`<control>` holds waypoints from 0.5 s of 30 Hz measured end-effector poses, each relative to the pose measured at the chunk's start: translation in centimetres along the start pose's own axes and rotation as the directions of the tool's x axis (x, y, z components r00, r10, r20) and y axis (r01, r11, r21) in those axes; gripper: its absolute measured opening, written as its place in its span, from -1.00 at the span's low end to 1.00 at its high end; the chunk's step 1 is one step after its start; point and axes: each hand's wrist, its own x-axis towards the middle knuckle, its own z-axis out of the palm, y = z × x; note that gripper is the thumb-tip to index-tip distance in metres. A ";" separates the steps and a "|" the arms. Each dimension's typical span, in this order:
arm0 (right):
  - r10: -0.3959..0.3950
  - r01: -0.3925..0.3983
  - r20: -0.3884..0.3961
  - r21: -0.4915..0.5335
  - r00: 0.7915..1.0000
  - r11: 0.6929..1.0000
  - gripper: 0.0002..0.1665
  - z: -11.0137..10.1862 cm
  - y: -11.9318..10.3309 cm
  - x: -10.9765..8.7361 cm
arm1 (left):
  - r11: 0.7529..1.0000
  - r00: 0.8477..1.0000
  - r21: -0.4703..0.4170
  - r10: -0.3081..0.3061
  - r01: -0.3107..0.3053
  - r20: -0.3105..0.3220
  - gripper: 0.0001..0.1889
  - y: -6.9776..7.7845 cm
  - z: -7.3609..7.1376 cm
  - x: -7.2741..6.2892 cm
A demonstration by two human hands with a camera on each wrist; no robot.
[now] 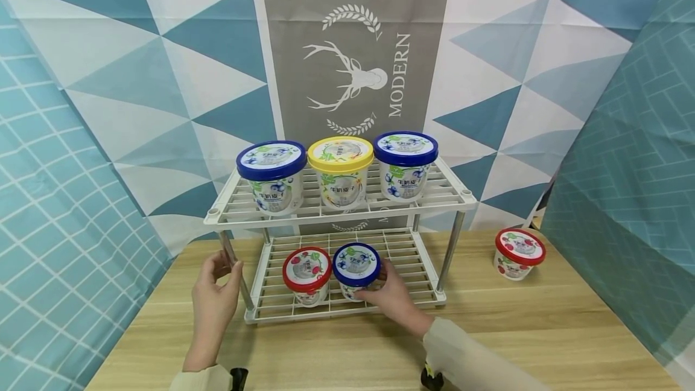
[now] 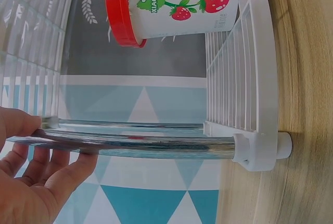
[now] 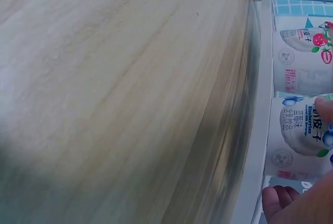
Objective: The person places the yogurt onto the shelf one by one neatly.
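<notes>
A two-tier white rack (image 1: 347, 312) with metal posts stands on the wooden table. My left hand (image 1: 214, 297) holds its front left post (image 2: 156, 145), thumb on one side and fingers on the other. On the lower tier, my right hand (image 1: 393, 297) grips a small white tub with a blue lid (image 1: 356, 265), thumb at the front and fingers round its right side. Blueberries are printed on this tub's wall (image 3: 291, 138) in the right wrist view. Close at its left sits a red-lidded strawberry tub (image 1: 307, 270), upright on the same tier.
Along the upper tier stand a blue-lidded tub (image 1: 272, 177), a yellow-lidded tub (image 1: 341, 171) and another blue-lidded tub (image 1: 405, 165). A further red-lidded tub (image 1: 518, 253) is on the table (image 1: 505, 318), right of the rack. Behind the rack hangs a patterned cloth (image 1: 353, 29).
</notes>
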 end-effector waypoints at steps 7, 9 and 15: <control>-0.009 0.008 -0.026 -0.050 1.000 0.999 -0.08 -1.0 0.3 -0.5 | 1.000 1.000 0.007 -0.001 0.001 -0.005 -0.75 0.0 0.0 0.0; -0.005 0.004 -0.027 -0.053 1.000 0.999 -0.10 -1.2 0.3 -0.6 | 1.000 1.000 0.006 0.001 -0.001 -0.007 -0.75 0.0 0.0 -0.1; 0.012 -0.013 -0.043 -0.030 0.999 0.999 -0.21 -2.3 0.4 -1.1 | 1.000 1.000 0.000 0.000 0.000 -0.005 -0.75 0.1 0.0 -0.1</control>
